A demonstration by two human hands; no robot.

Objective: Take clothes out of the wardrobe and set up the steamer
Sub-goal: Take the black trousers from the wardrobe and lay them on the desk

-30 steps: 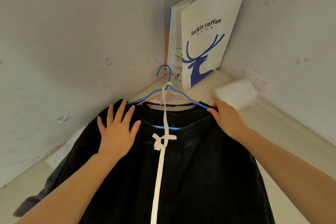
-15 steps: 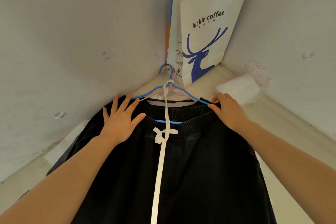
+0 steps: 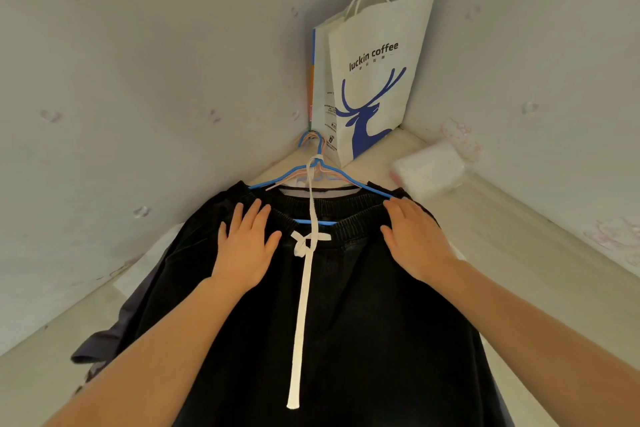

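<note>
Black trousers [image 3: 346, 305] with an elastic waistband and a long white drawstring [image 3: 301, 305] lie flat on a pale surface, still on a blue hanger [image 3: 360, 185] stacked with a pink one. My left hand [image 3: 247, 243] rests flat on the left side of the waistband, fingers straight and spread. On the right side of the waistband my right hand [image 3: 414, 236] lies flat as well, fingers straight and pointing toward the hanger's right arm. No steamer is in view.
A white paper bag with a blue deer print [image 3: 372, 80] stands in the corner behind the hanger hooks. A white plastic packet [image 3: 427, 170] lies to the right of the hanger. Pale patterned walls [image 3: 138, 80] close in left and right. Dark cloth [image 3: 100, 347] sticks out at lower left.
My right hand has let go of the hanger's right end and now lies flat on the waistband. My left hand stays flat on the trousers, shifted slightly toward the middle.
</note>
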